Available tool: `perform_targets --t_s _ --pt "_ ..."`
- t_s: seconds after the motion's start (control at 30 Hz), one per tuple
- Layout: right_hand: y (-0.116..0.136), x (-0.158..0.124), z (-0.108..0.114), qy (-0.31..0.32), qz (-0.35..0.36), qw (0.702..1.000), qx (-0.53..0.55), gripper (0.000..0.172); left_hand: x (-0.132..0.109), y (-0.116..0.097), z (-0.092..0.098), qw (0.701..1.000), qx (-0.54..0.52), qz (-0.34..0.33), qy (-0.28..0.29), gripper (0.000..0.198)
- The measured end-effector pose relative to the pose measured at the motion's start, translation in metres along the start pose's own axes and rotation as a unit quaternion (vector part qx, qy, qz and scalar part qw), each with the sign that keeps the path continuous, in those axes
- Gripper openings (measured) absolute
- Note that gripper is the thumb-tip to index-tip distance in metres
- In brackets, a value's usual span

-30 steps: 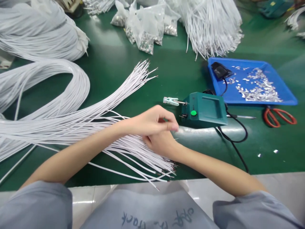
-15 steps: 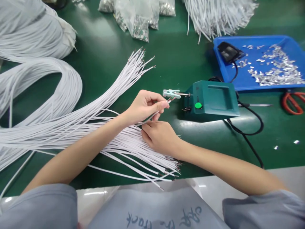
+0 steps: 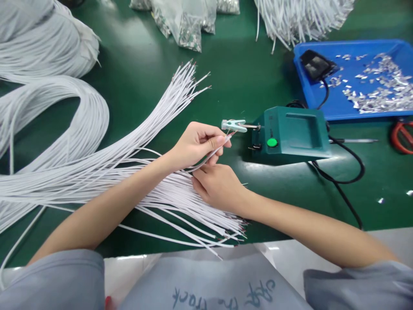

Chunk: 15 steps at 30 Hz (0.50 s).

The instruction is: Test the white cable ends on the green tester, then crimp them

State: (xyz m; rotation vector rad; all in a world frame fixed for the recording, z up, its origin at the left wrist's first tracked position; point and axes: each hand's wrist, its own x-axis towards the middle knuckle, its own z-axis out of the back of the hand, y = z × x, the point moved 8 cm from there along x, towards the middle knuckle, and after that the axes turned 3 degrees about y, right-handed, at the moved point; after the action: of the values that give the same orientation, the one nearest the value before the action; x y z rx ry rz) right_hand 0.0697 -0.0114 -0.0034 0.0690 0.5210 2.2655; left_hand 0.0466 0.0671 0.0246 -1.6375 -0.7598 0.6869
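Note:
My left hand pinches a white cable between thumb and fingers, its stripped end with bare reddish wires pointing right. Those wire tips lie just below a pale green clip on a rod from a green machine with a green button. Whether they touch the clip, I cannot tell. Just below, my right hand is closed over the cable bundle, its fingertips at the cables near my left hand. Its fingers partly hide what they grip.
A second bunch of white cables fans out behind my hands. To the right, a blue tray holds small shiny metal pieces and a black pedal. Red-handled scissors lie below it. Bags of metal parts sit at the back.
The view has shifted slightly, so the machine and tray appear a little further right. Both hands keep nearly the same pose, the left still pinching the cable.

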Motion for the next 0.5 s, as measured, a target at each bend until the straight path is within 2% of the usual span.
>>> perform_targets --t_s 0.17,0.33,0.43,0.5 --pt "-0.001 0.0 0.003 -0.03 0.003 0.999 0.011 0.03 0.0 -0.002 0.001 1.0 0.02 0.002 -0.016 0.045" --pt "-0.004 -0.004 0.009 -0.087 -0.003 0.995 0.04 0.027 0.001 -0.008 0.004 0.998 0.033 -0.036 -0.041 0.043" --pt "-0.012 -0.013 0.035 -0.201 -0.012 0.97 0.136 0.026 0.001 -0.007 0.009 0.997 0.026 -0.045 -0.06 0.043" --pt "-0.021 -0.025 0.061 -0.314 -0.008 0.922 0.228 0.026 0.002 -0.006 0.014 0.996 0.011 -0.049 -0.077 0.043"
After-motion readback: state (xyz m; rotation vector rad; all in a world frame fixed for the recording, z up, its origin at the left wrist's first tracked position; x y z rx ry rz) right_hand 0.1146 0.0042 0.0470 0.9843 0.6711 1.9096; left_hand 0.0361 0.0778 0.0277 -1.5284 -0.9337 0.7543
